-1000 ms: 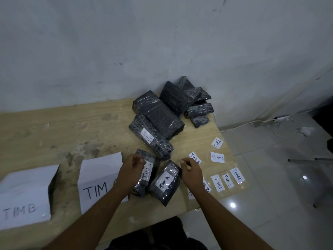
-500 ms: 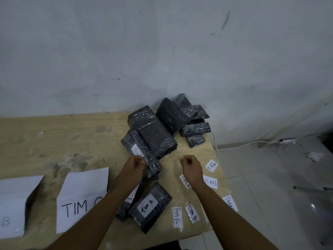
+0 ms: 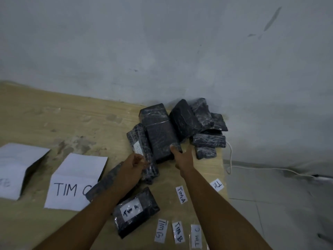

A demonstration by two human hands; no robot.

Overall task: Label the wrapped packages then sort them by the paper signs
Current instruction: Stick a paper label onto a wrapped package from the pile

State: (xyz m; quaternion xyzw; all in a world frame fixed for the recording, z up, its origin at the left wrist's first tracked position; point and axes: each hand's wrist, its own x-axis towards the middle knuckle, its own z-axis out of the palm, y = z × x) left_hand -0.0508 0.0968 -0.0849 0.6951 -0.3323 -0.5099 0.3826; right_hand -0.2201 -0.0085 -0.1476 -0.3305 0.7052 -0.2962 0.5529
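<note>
Black wrapped packages are piled [image 3: 200, 120] at the table's far right by the wall. My right hand [image 3: 182, 156] grips the near end of the large black package [image 3: 158, 134], thumb on top. My left hand [image 3: 134, 166] has its fingers curled against the side of a long package with a white label [image 3: 139, 147]; whether it holds anything is unclear. A package labelled "Tim A" [image 3: 137, 210] lies near me, and another package [image 3: 106, 181] lies partly under my left forearm. Folded paper signs read "TIM C" [image 3: 72, 179] and, further left, a cut-off one [image 3: 16, 168].
Loose label strips lie on the wooden table [image 3: 63, 123] at the right: "Tim A" [image 3: 181, 194], "TIM" [image 3: 217, 184], and three at the front edge [image 3: 178, 232]. A white cable [image 3: 230, 159] runs off the table's right edge onto the tiled floor [image 3: 279, 213]. A grey wall stands behind.
Both hands left the two "Tim A" packages and moved away from me to the pile. My right hand took hold of the large black package. The camera tilted up.
</note>
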